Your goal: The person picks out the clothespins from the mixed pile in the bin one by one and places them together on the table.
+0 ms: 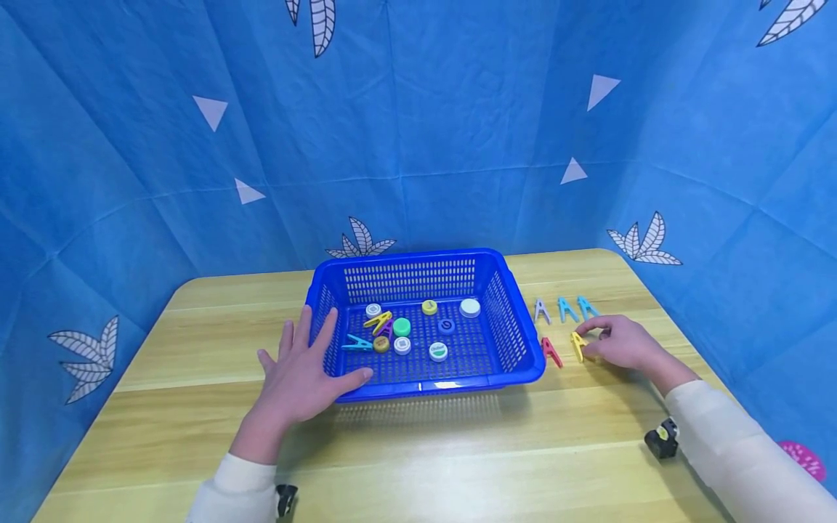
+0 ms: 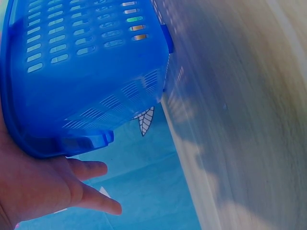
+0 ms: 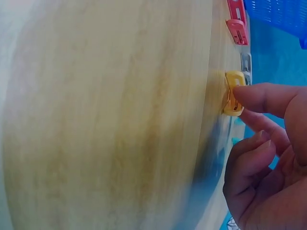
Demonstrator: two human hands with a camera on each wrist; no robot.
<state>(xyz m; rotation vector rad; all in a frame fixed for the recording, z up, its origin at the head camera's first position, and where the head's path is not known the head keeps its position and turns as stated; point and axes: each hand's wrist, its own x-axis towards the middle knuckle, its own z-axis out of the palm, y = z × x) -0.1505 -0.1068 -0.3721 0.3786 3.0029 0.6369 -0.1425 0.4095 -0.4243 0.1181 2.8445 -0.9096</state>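
While the left hand (image 1: pixel 302 374) rests on the near left corner of the blue basket (image 1: pixel 418 388), its fingers spread and grasping nothing, the right hand (image 1: pixel 621 343) pinches a yellow clothespin (image 1: pixel 577 347) on the wooden counter (image 1: pixel 445 457), to the basket's right. A red clothespin (image 1: pixel 551 352) lies between that one and the basket; a lilac clothespin (image 1: pixel 540 308) and two light-blue clothespins (image 1: pixel 585 306) lie farther back. Inside the basket are round caps (image 1: pixel 402 327) and more clothespins (image 1: pixel 377 320).

Basket (image 1: pixel 418 387) on tabletop (image 1: pixel 418 465). Inside basket: caps (image 1: pixel 402 327), three pegs (image 1: pixel 358 343) on its left side. Right of basket: five pegs (image 1: pixel 551 352), right hand (image 1: pixel 621 343) at one. Left hand (image 1: pixel 297 381) at basket's near-left corner. Backdrop (image 1: pixel 445 131) behind basket.
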